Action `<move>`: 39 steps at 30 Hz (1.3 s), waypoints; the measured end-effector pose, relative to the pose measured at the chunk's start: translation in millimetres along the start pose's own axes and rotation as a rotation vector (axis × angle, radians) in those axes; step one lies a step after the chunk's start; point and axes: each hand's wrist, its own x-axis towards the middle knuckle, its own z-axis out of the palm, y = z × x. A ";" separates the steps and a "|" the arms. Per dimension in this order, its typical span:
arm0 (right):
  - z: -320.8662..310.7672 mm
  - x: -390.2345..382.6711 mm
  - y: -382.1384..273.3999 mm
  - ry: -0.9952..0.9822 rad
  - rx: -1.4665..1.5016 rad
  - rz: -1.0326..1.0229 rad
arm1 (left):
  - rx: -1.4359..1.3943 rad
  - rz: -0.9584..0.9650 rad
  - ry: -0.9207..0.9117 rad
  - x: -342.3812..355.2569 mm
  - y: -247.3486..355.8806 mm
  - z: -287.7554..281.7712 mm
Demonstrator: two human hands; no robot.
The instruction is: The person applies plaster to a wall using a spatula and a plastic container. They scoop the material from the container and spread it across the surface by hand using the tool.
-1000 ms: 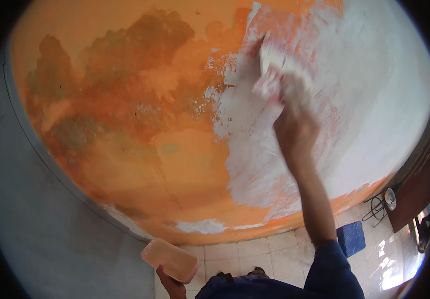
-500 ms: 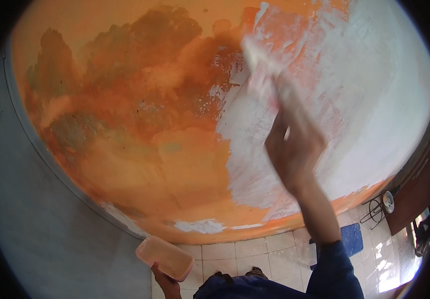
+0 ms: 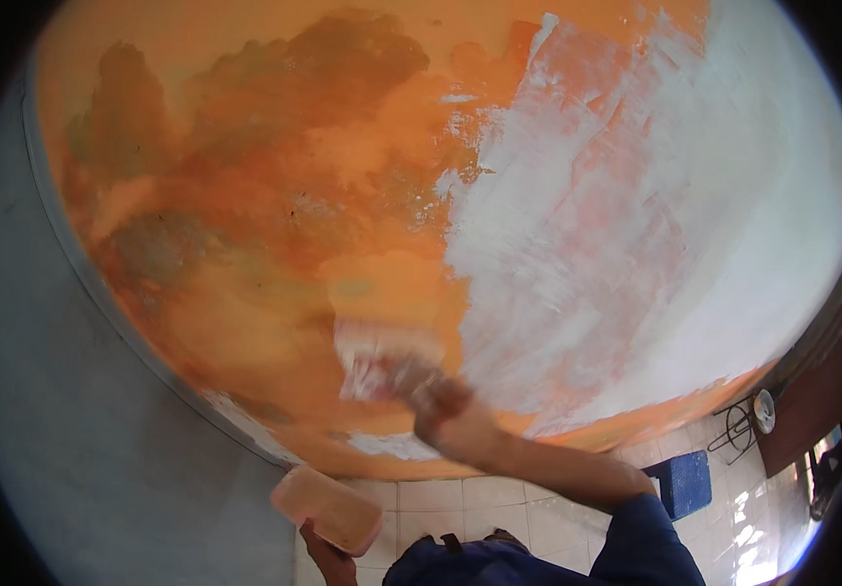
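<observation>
My right hand (image 3: 450,415) is closed round the handle of a wide flat tool (image 3: 372,347). Its head is smeared with white, and motion blurs it too much to tell a putty knife from a brush. The tool is in front of the orange lower part of the wall (image 3: 274,332), left of the white coat (image 3: 557,283); contact with the wall cannot be made out. Low down, my left hand (image 3: 328,557) grips a peach rectangular plastic tub (image 3: 328,508) by its near side, thumb on the rim. The tub's contents are hard to make out.
A grey wall (image 3: 99,391) meets the orange one at the left. On the tiled floor (image 3: 489,493), a blue stool (image 3: 684,483) stands right of my right arm. Beyond it are a black metal stand (image 3: 733,435), a round white container (image 3: 763,411) and a brown panel (image 3: 811,391).
My right hand has swung down and left with the tool, from the upper part of the white coat to the lower orange area. My left hand and the tub have barely moved.
</observation>
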 end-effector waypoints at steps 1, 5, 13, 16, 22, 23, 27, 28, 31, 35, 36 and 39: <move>-23.2 13.3 16.3 0.111 -0.100 0.033 | 0.009 -0.009 -0.012 -1.3 0.7 -6.1; -90.9 87.4 63.4 0.402 -0.361 0.156 | 0.015 0.010 0.035 -2.7 2.8 -14.3; 51.7 -23.3 -25.1 -0.162 0.106 0.029 | -0.022 -0.080 0.000 10.8 -13.9 10.5; -22.5 1.2 -13.1 -0.002 0.343 0.176 | -0.008 -0.052 -0.059 7.3 -11.2 13.3; -178.0 79.8 107.0 0.732 -0.572 0.531 | -0.007 -0.048 -0.018 8.4 -15.4 0.8; -176.9 76.7 124.0 0.738 -0.590 0.517 | -0.008 -0.061 -0.018 7.1 -15.7 4.7; -66.9 20.8 121.1 0.448 -0.621 0.313 | -0.024 -0.044 -0.044 10.9 -12.1 9.0; -17.9 -2.6 97.2 0.316 -0.547 0.219 | -0.026 -0.029 -0.053 12.7 -12.4 4.0; 40.8 -30.9 8.1 -0.020 -0.295 0.101 | -0.023 -0.048 -0.005 18.8 -14.1 9.8; 19.3 -23.6 -14.5 -0.123 0.422 0.369 | 0.002 -0.031 -0.023 18.4 -9.0 9.3; -11.3 -10.2 -2.6 0.081 0.176 0.235 | 0.002 -0.029 -0.068 13.7 -4.0 17.0; -84.6 61.8 38.6 0.418 0.020 0.162 | -0.002 -0.010 -0.046 3.6 -1.1 14.4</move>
